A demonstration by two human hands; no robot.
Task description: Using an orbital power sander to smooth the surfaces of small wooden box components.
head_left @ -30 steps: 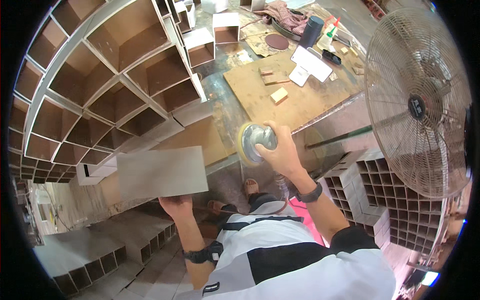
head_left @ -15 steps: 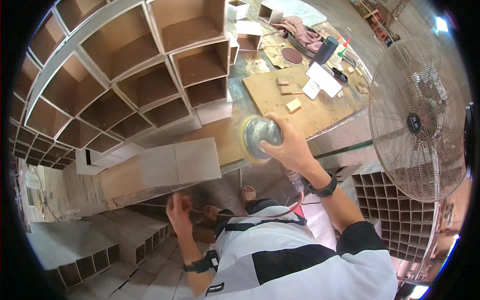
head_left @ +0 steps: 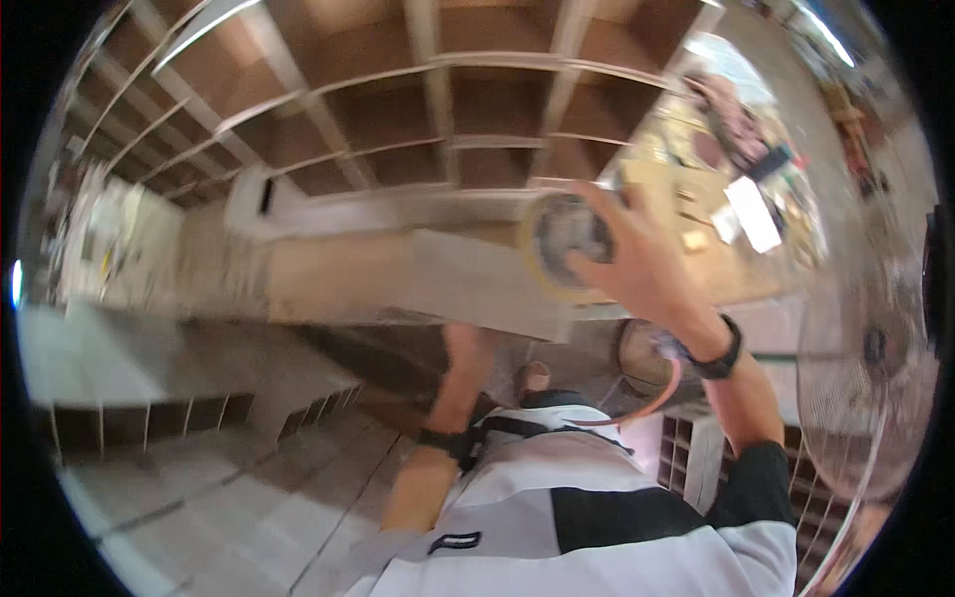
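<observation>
My right hand [head_left: 637,261] grips a round disc sander [head_left: 563,242] with a yellow-rimmed pad, held over the right end of a long flat wooden board [head_left: 398,279]. A thin orange hose [head_left: 665,390] runs down from it past my wrist. My left hand [head_left: 466,350] reaches up under the board's near edge and holds it from below. The picture is blurred by motion.
A large wooden grid of open cubbyholes [head_left: 438,119] fills the top. A workbench [head_left: 736,249] with paper sheets and small blocks lies at right. A big pedestal fan [head_left: 875,368] stands at far right. Smaller grid units [head_left: 179,418] sit on the floor at left.
The view has swung so the shelving now fills the top. My right hand with the sander has risen and moved right along the board. My left hand stays under the board.
</observation>
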